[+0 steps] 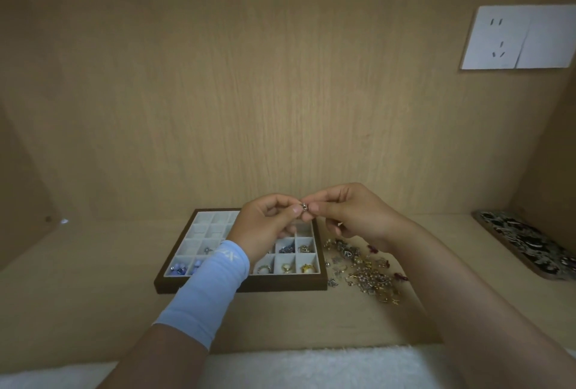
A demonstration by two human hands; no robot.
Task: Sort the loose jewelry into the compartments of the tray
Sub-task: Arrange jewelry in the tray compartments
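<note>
A: What's held?
B: Above the brown-rimmed, white-lined compartment tray (280,285), the left hand (265,226) pinches a small silver trinket (304,207); the right hand (349,217) pinches it too.
A: The rest?
B: A tangled gold-and-silver jewelry heap (364,270) lies just right of the tray.

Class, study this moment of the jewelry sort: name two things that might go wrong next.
The small silver piece, pinched between left hand and right hand above the brown-rimmed white tray, might slip into a wrong compartment. The pale blue sleeve crossing the tray may disturb sorted rings.
</note>
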